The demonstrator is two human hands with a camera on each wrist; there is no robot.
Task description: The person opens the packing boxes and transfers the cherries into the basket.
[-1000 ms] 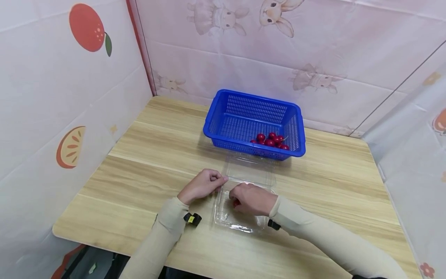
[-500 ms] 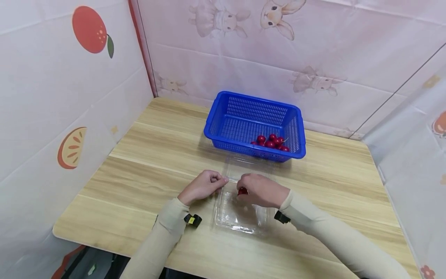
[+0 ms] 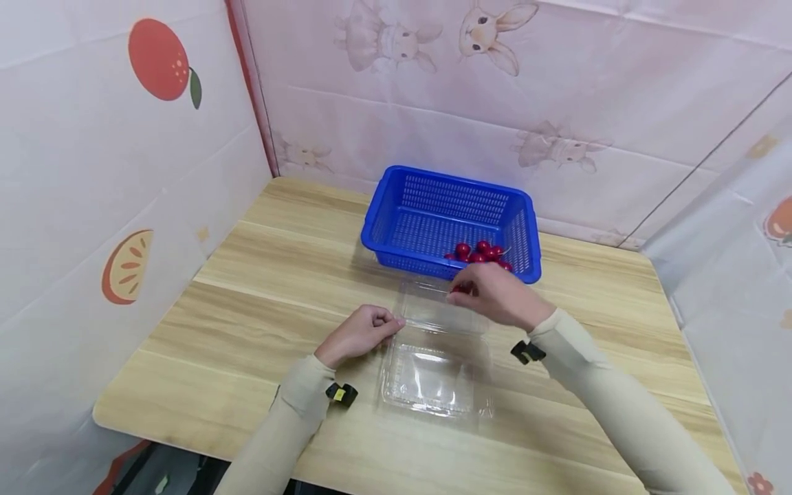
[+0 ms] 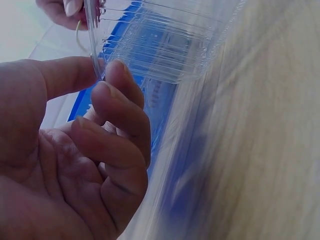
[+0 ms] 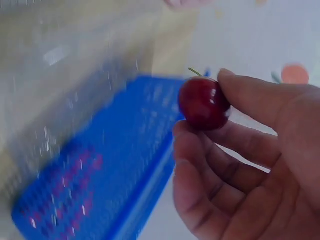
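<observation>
A clear plastic clamshell box (image 3: 427,385) lies unfolded on the table, its lid half toward the blue basket. At the fold on its left side, my left hand (image 3: 359,335) pinches the rim between thumb and forefinger; the left wrist view shows this grip on the ribbed box wall (image 4: 165,45). My right hand (image 3: 502,297) is over the lid half, close to the basket's front wall. In the right wrist view it pinches a dark red cherry (image 5: 204,103) with a short green stem between thumb and fingers. No cherry shows in the box.
Behind the box stands a blue perforated basket (image 3: 402,259), with several cherries (image 3: 463,250) gathered in its front right corner. The wooden table (image 3: 247,295) meets printed cloth walls at the left, back and right.
My right hand has lifted from inside the box and moved away toward the basket, carrying the cherry. My left hand has kept its hold on the rim.
</observation>
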